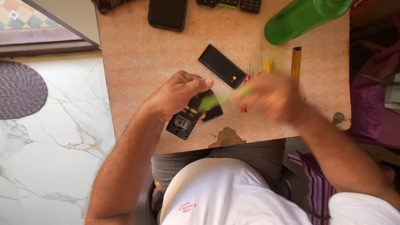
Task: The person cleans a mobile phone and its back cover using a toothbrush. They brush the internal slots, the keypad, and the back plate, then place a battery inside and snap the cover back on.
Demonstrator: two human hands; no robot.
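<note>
Near the front edge of the patterned orange surface (137, 54), the person's left hand (177, 93) presses down on an opened black phone (188, 118), its back cover off and its inner parts showing. The phone lies flat with its long axis on a diagonal, the lower end pointing toward the person's left and the upper end toward the middle of the surface. The left hand's grip is clenched over the phone's upper part, the thumb stretched across its top edge. The right hand (273, 98) is blurred by motion; its grip is closed on a green tool (221, 100), which runs from the hand down toward the phone, its tip over the phone's upper end. Whether the tip touches the phone cannot be told. Just beyond the hands lies a separate black back cover (221, 66), also on a diagonal. A small red screwdriver (245, 91) lies beside the right hand, with a yellow ruler (296, 62) farther right. A green bottle (302, 16) lies at the far right corner, and a black smartphone (167, 14) rests at the far edge.
</note>
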